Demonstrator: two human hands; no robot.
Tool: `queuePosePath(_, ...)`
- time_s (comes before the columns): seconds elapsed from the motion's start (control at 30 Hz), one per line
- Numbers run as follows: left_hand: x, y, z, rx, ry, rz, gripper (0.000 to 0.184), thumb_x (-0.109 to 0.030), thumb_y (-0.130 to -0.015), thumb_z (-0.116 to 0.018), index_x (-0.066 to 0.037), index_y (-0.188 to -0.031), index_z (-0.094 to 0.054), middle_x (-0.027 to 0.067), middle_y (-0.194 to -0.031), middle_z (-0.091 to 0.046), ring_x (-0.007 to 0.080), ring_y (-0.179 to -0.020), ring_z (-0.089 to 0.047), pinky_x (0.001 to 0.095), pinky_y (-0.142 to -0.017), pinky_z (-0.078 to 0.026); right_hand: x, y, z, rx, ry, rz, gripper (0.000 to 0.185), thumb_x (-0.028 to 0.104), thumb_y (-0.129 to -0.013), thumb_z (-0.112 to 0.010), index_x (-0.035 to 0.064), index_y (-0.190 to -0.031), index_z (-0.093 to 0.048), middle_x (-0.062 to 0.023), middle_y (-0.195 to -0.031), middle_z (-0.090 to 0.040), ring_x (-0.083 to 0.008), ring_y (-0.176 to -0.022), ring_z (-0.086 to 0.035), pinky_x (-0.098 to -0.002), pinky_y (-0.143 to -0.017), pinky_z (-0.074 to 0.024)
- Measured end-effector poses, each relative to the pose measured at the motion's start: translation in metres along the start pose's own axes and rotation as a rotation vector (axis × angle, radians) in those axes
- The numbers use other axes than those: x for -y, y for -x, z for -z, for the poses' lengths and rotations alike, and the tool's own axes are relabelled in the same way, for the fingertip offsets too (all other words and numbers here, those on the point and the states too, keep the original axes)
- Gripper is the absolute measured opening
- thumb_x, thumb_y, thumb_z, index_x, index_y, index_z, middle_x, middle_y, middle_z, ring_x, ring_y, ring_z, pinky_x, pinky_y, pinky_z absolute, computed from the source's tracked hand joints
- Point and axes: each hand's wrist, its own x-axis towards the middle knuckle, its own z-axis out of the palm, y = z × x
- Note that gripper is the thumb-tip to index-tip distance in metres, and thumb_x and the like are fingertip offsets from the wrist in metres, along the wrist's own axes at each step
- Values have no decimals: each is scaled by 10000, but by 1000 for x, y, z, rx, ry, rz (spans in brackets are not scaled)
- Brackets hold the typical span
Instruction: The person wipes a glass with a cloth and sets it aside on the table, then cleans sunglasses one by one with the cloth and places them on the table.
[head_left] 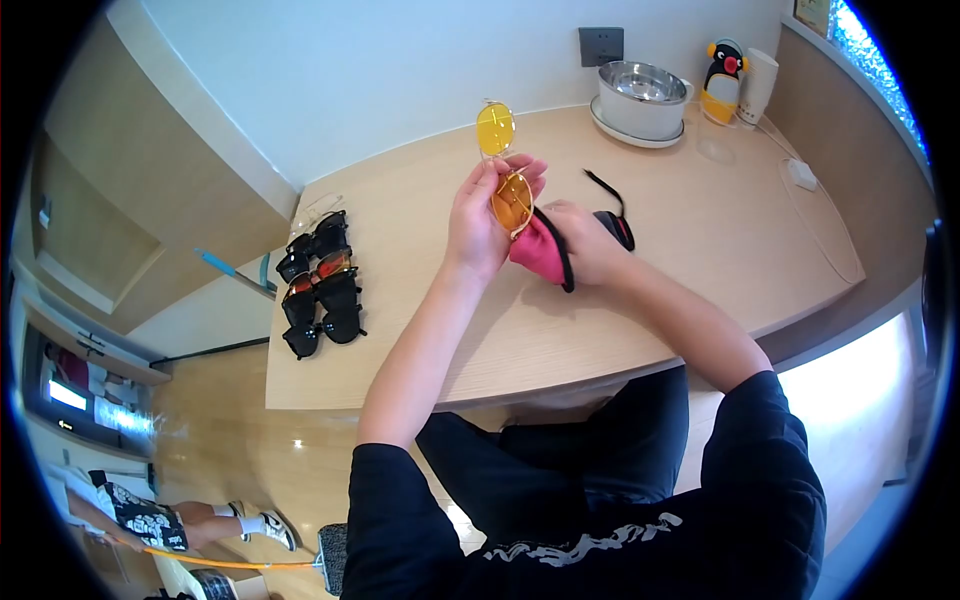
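Observation:
My left hand is closed around the middle of a pair of yellow-lensed sunglasses with thin metal frames, raised above the table. One round lens sticks up past my fingers; the lower lens lies in front of my palm. Pressed up to the lower rim is a pink cloth with black edging, gripped by my right hand, whose fingers are partly hidden. Just beyond that hand, a dark item with a black strap rests on the tabletop; my hand covers part of it.
Several dark sunglasses stand in a row at the wooden table's left side, with clear-framed glasses behind. At the back right are a white pot, a penguin figure, paper cups and a cable. A person is lower left.

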Motion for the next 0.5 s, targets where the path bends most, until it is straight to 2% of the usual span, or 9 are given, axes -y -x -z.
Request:
queuePosePath(0.1, -3, 2, 1, -41, 96, 39, 164, -172, -938, -398, -59, -924, -515, 92, -1044, -575, 238, -1036, -550, 373, -925, -439, 2, 2, 0, -51, 64, 114, 152, 115, -714, -579, 12, -814, -531, -145, -726, -565, -335, -743, -550, -414, -684, -415)
queuePosePath(0.13, -7, 1, 3, -40, 164, 64, 161, -169, -936, -401, -56, -931, -515, 83, -1020, -581, 230, -1014, -559, 363, -904, -455, -4, 0, 2, -36, 154, 157, 126, 101, -724, -564, 16, -809, -530, -134, -728, -561, -320, -761, -554, -408, -721, -416)
queuePosePath(0.23, -17, -4, 12, 20, 252, 52, 161, -167, -933, -404, -53, -935, -519, 73, -983, -582, 220, -994, -566, 345, -862, -479, -17, -2, 13, -60, 330, 174, 121, 96, -719, -563, 22, -809, -533, -119, -759, -568, -308, -788, -555, -398, -762, -415)
queuePosePath(0.3, -23, -5, 16, -20, 258, 79, 160, -162, -927, -409, -51, -930, -524, 67, -943, -578, 211, -950, -575, 340, -829, -494, -23, -2, 24, -27, 405, 164, 121, 95, -716, -568, 23, -808, -537, -113, -785, -570, -298, -809, -556, -399, -798, -411)
queuePosePath(0.43, -31, -7, 22, -66, 195, 62, 152, -140, -909, -410, -48, -902, -531, 56, -888, -571, 184, -849, -579, 317, -774, -514, -36, 1, 46, 37, 500, 14, 141, 99, -729, -570, 19, -844, -562, -138, -816, -585, -317, -821, -557, -393, -774, -434)
queuePosePath(0.5, -39, -8, 29, -106, 170, 41, 151, -134, -901, -413, -48, -880, -535, 53, -871, -569, 174, -810, -580, 309, -747, -523, -44, 7, 59, -49, 424, -229, 144, 91, -743, -554, 2, -856, -556, -158, -830, -597, -355, -819, -552, -405, -725, -449)
